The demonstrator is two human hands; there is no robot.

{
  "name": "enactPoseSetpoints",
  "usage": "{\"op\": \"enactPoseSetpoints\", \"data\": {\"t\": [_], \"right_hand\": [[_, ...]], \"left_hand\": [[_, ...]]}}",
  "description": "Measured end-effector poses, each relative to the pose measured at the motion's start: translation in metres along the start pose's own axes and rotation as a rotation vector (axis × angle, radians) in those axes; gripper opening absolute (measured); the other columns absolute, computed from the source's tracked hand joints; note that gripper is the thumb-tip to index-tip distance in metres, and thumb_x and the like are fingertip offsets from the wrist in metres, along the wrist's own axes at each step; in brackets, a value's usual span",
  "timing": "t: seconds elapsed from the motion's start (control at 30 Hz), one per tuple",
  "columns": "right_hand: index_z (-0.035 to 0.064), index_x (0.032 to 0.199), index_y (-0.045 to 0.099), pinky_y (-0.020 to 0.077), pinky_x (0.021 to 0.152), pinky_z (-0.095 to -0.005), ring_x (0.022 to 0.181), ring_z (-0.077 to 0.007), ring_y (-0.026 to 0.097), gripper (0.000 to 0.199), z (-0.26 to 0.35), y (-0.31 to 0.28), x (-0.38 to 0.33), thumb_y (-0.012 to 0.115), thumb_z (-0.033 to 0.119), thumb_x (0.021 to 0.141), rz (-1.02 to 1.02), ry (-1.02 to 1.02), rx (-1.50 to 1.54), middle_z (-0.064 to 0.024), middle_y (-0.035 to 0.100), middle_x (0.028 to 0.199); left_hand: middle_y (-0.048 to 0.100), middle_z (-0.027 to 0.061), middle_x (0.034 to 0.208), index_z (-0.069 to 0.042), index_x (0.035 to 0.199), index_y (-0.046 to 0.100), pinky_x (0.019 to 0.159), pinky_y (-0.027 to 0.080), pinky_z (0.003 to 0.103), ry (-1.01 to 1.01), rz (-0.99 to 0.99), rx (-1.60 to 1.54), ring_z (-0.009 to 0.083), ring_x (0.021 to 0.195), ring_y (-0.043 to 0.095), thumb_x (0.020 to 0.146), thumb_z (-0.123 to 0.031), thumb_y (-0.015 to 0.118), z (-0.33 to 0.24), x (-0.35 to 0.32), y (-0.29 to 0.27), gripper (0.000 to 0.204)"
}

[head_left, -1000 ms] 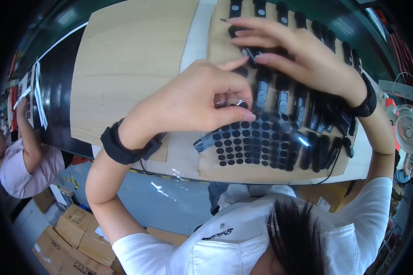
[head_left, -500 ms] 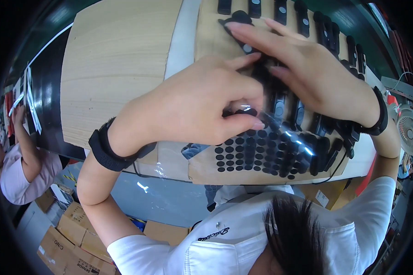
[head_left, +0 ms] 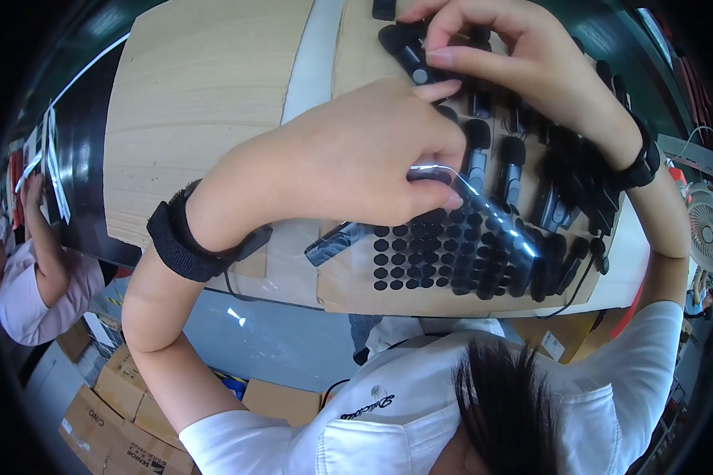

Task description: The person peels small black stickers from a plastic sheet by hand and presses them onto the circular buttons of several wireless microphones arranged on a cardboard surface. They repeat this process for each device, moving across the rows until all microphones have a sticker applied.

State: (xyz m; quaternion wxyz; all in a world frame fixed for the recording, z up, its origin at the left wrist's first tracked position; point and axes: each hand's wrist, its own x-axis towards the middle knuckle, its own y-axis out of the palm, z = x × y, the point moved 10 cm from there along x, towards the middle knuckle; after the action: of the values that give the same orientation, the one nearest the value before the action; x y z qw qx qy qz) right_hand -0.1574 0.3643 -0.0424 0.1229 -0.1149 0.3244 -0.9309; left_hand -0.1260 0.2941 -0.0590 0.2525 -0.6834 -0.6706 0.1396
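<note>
My left hand (head_left: 364,158) is closed, its thumb and bent fingers pinching a clear plastic sheet (head_left: 495,214). Rows of round black dots (head_left: 400,260) show by the sheet's lower part. One left fingertip reaches out beside a small black clip-on microphone (head_left: 408,55) with a rounded foam top and a pale round spot. Just right of that microphone, my right hand (head_left: 523,55) has thumb and forefinger brought together; whatever sits between them is hidden or too small to name. Several similar microphones (head_left: 512,170) lie in rows beneath and beside my right hand.
A cardboard sheet (head_left: 206,103) covers the table's left side, with a second under the microphones. A dark cable (head_left: 578,297) runs along the near right edge. Cardboard boxes (head_left: 119,427) stand on the floor. A co-worker's arm (head_left: 43,237) shows far left; a fan (head_left: 703,222) is right.
My right hand has moved up and its stretched fingers have curled into a pinch. My left hand, with the clear sheet, has shifted slightly upward, uncovering more microphones.
</note>
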Motion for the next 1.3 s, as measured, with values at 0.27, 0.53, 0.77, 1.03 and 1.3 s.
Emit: {"op": "enactPoseSetpoints", "data": {"t": [0.27,0.53,0.77,1.03,1.3], "right_hand": [[0.0039,0.081,0.066,0.0483,0.079,-0.0284,0.091,-0.0197,0.062,0.006,-0.003,0.005,0.001,0.071,0.004,0.078,0.003,-0.001,-0.121,-0.0077,0.065,0.104],[0.0031,0.078,0.066,0.0484,0.072,-0.0279,0.086,-0.0193,0.062,0.009,0.000,0.005,0.002,0.073,0.004,0.075,-0.003,-0.011,-0.150,-0.0072,0.065,0.099],[0.0013,0.075,0.062,0.0469,0.066,-0.0287,0.077,-0.0201,0.059,0.010,-0.002,0.004,-0.001,0.072,0.001,0.073,-0.044,-0.088,-0.076,-0.0077,0.062,0.091],[0.0002,0.090,0.059,0.0473,0.065,-0.0287,0.076,-0.0191,0.059,0.017,0.016,0.002,-0.001,0.068,-0.001,0.075,-0.103,-0.141,-0.247,-0.0083,0.058,0.090],[0.0021,0.097,0.064,0.0471,0.070,-0.0228,0.083,-0.0101,0.060,0.017,0.023,-0.020,-0.008,0.071,0.005,0.082,-0.034,0.109,0.003,-0.0043,0.063,0.095]], "left_hand": [[0.036,0.0057,0.039,-0.007,0.075,0.063,0.113,0.031,0.046,-0.043,0.012,-0.031,0.0246,0.038,0.043,0.077,-0.009,0.070,0.007,0.001,0.004,0.008],[0.037,0.0054,0.039,-0.008,0.074,0.061,0.112,0.032,0.046,-0.065,-0.007,-0.028,0.0273,0.040,0.044,0.076,-0.009,0.071,0.010,0.000,0.005,0.010],[0.039,0.0056,0.040,-0.008,0.073,0.060,0.111,0.033,0.045,-0.046,-0.032,-0.015,0.0280,0.040,0.044,0.076,-0.010,0.071,0.007,0.000,0.004,0.012],[0.040,0.0065,0.041,-0.008,0.073,0.060,0.113,0.031,0.046,-0.051,-0.022,-0.002,0.0278,0.040,0.044,0.077,-0.009,0.070,0.007,0.001,0.005,0.011],[0.040,0.0047,0.042,-0.006,0.073,0.061,0.115,0.028,0.046,0.057,-0.059,-0.018,0.0227,0.040,0.043,0.077,-0.009,0.070,-0.001,0.001,0.000,0.010]]}}
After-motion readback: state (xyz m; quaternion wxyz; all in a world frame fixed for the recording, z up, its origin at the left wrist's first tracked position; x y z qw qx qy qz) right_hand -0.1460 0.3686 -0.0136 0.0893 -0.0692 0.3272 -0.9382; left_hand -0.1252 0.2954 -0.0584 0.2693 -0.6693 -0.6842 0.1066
